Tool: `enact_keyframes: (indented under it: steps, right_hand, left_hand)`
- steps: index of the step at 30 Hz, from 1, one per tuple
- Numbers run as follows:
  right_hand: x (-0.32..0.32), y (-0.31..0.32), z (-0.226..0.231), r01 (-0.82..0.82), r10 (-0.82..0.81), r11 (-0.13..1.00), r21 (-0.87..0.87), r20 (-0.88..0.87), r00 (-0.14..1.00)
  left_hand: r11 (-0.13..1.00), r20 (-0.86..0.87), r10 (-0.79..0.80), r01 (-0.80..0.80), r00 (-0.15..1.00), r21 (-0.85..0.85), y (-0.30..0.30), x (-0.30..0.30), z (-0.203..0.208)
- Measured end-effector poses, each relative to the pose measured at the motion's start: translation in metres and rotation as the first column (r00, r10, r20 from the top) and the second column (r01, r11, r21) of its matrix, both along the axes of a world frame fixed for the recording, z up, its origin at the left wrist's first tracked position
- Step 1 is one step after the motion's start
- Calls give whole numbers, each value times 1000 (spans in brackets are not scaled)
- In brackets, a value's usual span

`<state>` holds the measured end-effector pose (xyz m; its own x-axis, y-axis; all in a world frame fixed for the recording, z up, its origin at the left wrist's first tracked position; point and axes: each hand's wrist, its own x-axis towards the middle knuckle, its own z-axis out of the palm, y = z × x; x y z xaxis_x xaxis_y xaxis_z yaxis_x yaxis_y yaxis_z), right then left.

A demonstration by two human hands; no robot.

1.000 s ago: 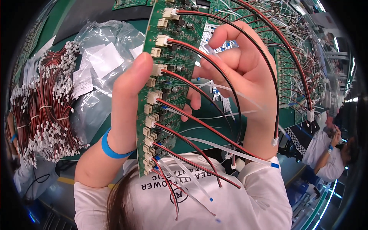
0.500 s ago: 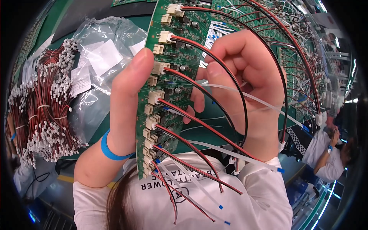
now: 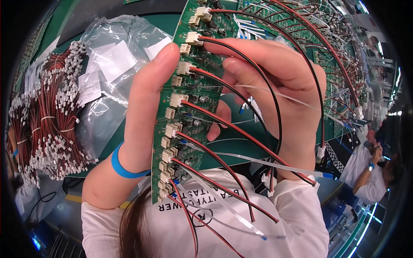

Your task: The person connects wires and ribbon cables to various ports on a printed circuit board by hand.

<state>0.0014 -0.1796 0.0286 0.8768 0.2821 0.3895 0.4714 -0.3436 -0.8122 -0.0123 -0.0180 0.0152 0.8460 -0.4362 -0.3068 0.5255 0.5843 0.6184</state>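
1. Works over a green table (image 3: 118, 134), strewn at far right with wired green boards (image 3: 340, 79).
2. Holds a long green circuit panel (image 3: 198, 92) up above the table, mid-scene, running from far to near and tilted a little.
3. Grips that panel with the left hand (image 3: 148, 84) — thumb pressed to the left edge, fingertips showing beyond the right side.
4. Sets the right hand (image 3: 284, 79) at the panel's right side, index fingertip just beside a far cream connector (image 3: 192, 38), thumb close below with a narrow gap. Cannot tell whether anything sits pinched there.
5. Has a clear plastic bag (image 3: 103, 116) on the table at left, with white paper slips.
6. Has bundled red-black leads (image 3: 49, 122) with white ends, farther left.
7. Shows red-and-black wires (image 3: 223, 124) arcing rightward from the panel, among white flat cables (image 3: 275, 164) with blue tips.
8. Wears a blue band (image 3: 124, 171) near the left wrist.
9. Shows more cream connectors lining the panel's left edge.
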Motion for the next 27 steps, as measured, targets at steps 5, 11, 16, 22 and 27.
enact_keyframes:
  steps: [5, 11, 16, 22, 27]
  right_hand:
    - [-11, 2, 13, 92, -70, 990, 107, -189, 979]
    - [-10, 2, 7, 37, 3, 976, 216, -183, 983]
    - [3, -6, 5, 17, 15, 991, -133, 239, 971]
    - [5, -4, 1, 54, 6, 986, -157, 360, 933]
    - [5, -4, 1, 62, 11, 981, -183, 372, 928]
  left_hand:
    - [1000, 3, -11, 11, 1000, 16, -4, -1, 5]
    - [991, 41, -2, -4, 999, 136, -3, -1, 4]
    - [980, 109, -112, 92, 988, 177, -2, -3, 1]
    - [977, 113, -59, 35, 992, 209, -3, -5, 5]
    - [970, 124, -118, 88, 985, 228, 0, -3, 4]
